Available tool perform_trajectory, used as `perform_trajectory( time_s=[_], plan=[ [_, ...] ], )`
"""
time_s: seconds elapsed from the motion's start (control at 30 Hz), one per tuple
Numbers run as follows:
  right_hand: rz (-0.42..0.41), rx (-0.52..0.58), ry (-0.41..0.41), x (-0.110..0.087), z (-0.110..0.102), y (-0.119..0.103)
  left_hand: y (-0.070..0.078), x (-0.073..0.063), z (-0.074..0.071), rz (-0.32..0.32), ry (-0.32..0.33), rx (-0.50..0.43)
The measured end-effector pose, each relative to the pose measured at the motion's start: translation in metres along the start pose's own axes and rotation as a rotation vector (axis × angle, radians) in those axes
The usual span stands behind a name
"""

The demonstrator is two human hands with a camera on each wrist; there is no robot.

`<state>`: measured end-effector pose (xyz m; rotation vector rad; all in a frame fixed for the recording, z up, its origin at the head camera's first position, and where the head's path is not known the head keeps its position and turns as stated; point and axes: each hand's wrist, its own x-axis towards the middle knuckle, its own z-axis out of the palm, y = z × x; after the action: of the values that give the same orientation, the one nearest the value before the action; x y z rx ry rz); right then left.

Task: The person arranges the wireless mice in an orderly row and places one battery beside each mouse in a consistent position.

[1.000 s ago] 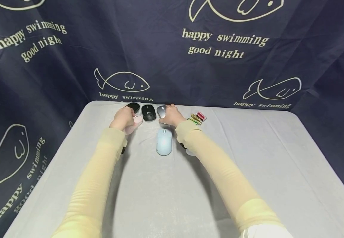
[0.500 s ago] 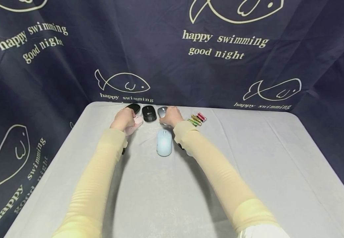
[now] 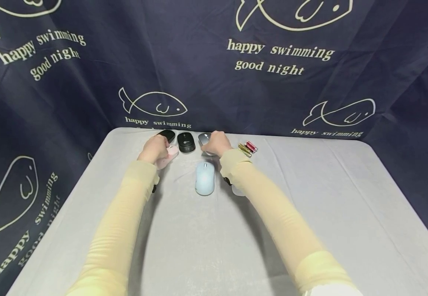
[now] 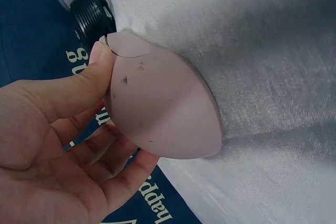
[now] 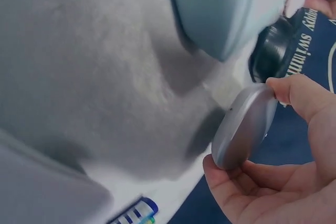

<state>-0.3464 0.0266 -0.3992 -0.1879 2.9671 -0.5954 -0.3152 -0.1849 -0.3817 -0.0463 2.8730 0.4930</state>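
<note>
My left hand (image 3: 155,149) grips a pink computer mouse (image 4: 163,103) on the left of the group; in the left wrist view its thumb lies at one end and the fingers along the near edge. My right hand (image 3: 216,144) pinches a silver-grey mouse (image 5: 244,124) between thumb and fingers near the table's back edge. That mouse looks tilted in the right wrist view. Between the hands stands a black mouse (image 3: 186,142). Beyond the left hand lies another black mouse (image 3: 167,135), partly hidden. A light blue mouse (image 3: 204,179) sits nearer, between the forearms.
Red batteries (image 3: 251,146) and gold batteries (image 3: 245,150) lie right of the right hand. A white mouse (image 3: 238,190) is mostly hidden under the right forearm. The grey-clothed table (image 3: 184,246) ends at a dark blue fish-print curtain (image 3: 214,82).
My right hand and the silver-grey mouse have shifted slightly right, and the sleeve now covers the green batteries. The left hand keeps its grip on the pink mouse in about the same place.
</note>
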Motion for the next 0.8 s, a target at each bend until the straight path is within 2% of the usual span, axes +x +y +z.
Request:
perform_trajectory(
  time_s=[0.4, 0.8],
  plan=[
    [-0.017, -0.010, -0.001, -0.011, -0.031, 0.006, 0.001, 0.001, 0.001, -0.008, -0.012, 0.004],
    [0.016, 0.034, -0.032, -0.027, -0.066, 0.017, 0.003, -0.001, 0.001, -0.005, -0.024, 0.021]
  ],
)
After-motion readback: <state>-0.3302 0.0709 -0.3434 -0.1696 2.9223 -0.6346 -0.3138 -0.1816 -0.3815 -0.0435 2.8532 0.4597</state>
